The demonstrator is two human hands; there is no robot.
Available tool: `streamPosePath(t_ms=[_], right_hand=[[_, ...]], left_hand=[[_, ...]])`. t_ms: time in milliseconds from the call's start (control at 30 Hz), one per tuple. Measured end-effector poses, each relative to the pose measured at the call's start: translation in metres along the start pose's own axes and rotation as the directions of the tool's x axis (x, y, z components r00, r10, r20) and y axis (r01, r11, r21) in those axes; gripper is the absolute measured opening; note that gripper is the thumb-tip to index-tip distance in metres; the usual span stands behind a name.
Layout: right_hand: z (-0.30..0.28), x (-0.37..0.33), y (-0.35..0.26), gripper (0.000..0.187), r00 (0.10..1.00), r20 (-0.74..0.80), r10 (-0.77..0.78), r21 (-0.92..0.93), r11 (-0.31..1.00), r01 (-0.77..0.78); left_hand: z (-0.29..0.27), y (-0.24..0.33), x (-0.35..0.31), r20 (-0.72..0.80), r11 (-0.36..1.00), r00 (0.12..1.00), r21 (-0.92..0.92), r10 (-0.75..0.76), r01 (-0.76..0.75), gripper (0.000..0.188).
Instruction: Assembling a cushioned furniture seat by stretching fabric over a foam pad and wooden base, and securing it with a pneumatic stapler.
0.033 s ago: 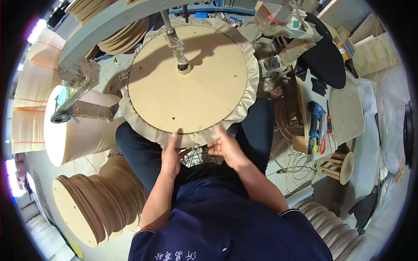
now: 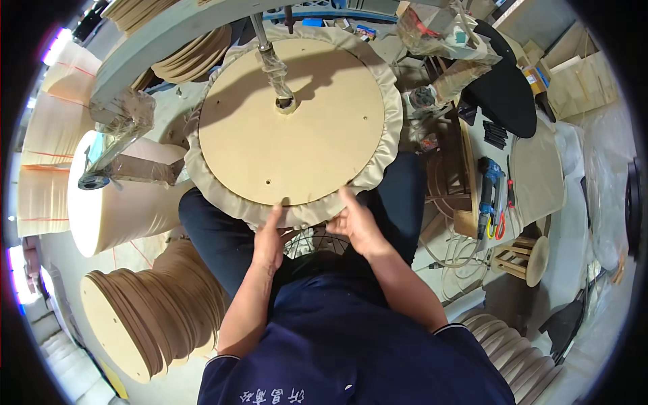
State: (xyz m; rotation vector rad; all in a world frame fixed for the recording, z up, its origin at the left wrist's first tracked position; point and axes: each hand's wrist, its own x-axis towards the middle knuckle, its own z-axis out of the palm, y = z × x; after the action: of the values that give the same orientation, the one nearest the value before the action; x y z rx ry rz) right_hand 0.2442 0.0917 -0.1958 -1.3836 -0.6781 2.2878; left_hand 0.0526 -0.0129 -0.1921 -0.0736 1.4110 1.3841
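A round wooden board (image 2: 304, 148) lies under a press rod (image 2: 273, 71) wrapped in clear film, the rod's lower end at a hole in the board. Gathered beige fabric (image 2: 236, 208) rings its edge in loose folds. My left hand (image 2: 268, 244) pinches the fabric at the near edge, thumb on top, fingers mostly hidden below. To its right, my right hand (image 2: 362, 229) has its thumb up on the fabric by the board's rim and its fingers curled at the fabric's outer edge. A wire frame (image 2: 314, 244) shows partly beneath, between the hands.
A side table on the right holds a blue power tool (image 2: 489, 192), scissors (image 2: 500, 226) and black strips (image 2: 495, 134). At left stand a white roll (image 2: 101, 202) and a stack of wooden discs (image 2: 155, 317). A film-wrapped arm (image 2: 142, 170) juts in at left; a small stool (image 2: 536, 261) stands right.
Both hands have shifted slightly up and to the right along the fabric edge. The board has barely moved.
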Motion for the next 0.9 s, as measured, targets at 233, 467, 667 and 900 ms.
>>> streamPosePath(t_ms=[233,467,667,900], right_hand=[[-0.010,0.001,-0.002,0.034,0.992,0.016,-0.125,0.051,0.991,0.124],[0.018,-0.024,0.014,0.041,0.983,-0.006,-0.183,-0.009,0.983,0.183],[0.012,-0.022,0.031,0.044,0.985,0.164,-0.056,-0.162,0.983,0.082],[0.003,0.008,-0.011,0.066,0.999,-0.019,-0.049,0.185,0.981,0.051]], left_hand=[[0.012,-0.010,-0.007,-0.006,0.997,0.997,0.043,0.071,-0.071,0.050],[-0.029,-0.010,0.015,-0.041,0.965,0.973,0.145,0.228,-0.220,0.046],[-0.044,0.008,0.017,-0.041,0.969,0.972,0.096,0.232,-0.228,0.035],[-0.007,0.010,0.008,0.054,0.996,0.995,-0.024,0.086,-0.085,0.065]])
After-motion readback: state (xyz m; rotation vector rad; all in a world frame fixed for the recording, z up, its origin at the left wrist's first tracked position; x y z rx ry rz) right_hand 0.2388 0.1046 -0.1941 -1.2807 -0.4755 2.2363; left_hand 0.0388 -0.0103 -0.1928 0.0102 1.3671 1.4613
